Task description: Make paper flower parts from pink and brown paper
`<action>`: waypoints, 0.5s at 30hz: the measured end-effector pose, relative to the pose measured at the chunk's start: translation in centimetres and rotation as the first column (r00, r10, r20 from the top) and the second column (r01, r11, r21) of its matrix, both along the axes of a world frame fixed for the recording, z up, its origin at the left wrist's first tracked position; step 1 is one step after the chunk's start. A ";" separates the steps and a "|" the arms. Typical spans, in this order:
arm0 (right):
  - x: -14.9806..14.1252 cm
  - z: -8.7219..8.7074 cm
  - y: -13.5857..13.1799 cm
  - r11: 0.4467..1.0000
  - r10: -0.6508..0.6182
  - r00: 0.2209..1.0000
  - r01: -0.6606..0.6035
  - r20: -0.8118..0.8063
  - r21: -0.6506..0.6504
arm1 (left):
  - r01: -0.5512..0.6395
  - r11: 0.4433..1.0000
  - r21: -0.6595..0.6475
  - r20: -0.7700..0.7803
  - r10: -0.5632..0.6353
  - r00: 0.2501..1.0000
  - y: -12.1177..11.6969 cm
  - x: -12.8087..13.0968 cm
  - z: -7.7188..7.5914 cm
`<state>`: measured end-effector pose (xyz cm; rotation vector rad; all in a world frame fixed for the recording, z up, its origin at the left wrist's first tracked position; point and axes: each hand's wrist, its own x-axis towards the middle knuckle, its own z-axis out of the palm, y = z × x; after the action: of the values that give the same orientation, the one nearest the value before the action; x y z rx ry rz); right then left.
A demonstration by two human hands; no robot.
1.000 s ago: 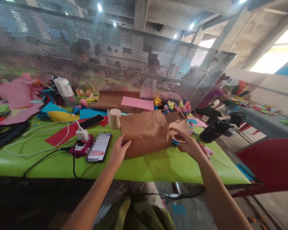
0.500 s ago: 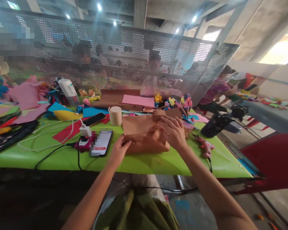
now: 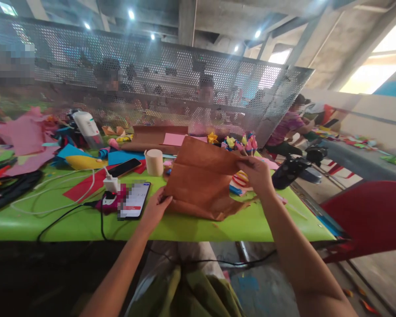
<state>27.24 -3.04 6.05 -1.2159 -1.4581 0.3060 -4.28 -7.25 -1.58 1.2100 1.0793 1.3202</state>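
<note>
A creased sheet of brown paper (image 3: pixel 201 180) is spread between my two hands, tilted up from the green table. My left hand (image 3: pixel 157 206) pinches its left edge low down, thumb on top. At the upper right corner, my right hand (image 3: pixel 255 169) grips the paper between thumb and fingers. The sheet's lower right edge looks torn and uneven. Just behind the left side of the sheet stands a beige paper cylinder (image 3: pixel 154 162). A round item with red and yellow bands (image 3: pixel 240 179) shows partly past the paper's right side.
Left of the paper lie a phone (image 3: pixel 137 200), a magenta power strip (image 3: pixel 114 200) with a white charger, and a second phone (image 3: pixel 126 167). Paper flowers (image 3: pixel 247 143) and a rolled brown sheet (image 3: pixel 158 137) are at the back. A dark bottle (image 3: pixel 287 172) stands right; perforated metal panel (image 3: pixel 171 83) behind.
The brown paper, folded over low on the table before, is now opened and lifted upright. My right hand has gone from lying flat on it to gripping its upper right corner.
</note>
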 end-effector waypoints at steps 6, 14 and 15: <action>0.7 2.1 -0.9 1.000 0.008 1.000 -0.008 0.015 0.013 | 0.015 0.999 0.048 -0.117 -0.010 0.993 0.4 -0.6 1.4; 2.5 4.7 -3.7 0.969 -0.111 0.954 0.041 0.279 0.244 | -0.047 0.974 0.223 -0.257 0.105 0.961 2.3 0.5 3.7; 2.6 5.2 -4.6 0.949 -0.156 0.943 0.060 0.295 0.310 | -0.073 0.964 0.257 -0.232 0.135 0.963 2.6 1.1 4.1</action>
<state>29.81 -7.66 11.26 -1.1262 -1.6330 -0.1920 -3.21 -4.61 2.47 1.5534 1.1944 1.4443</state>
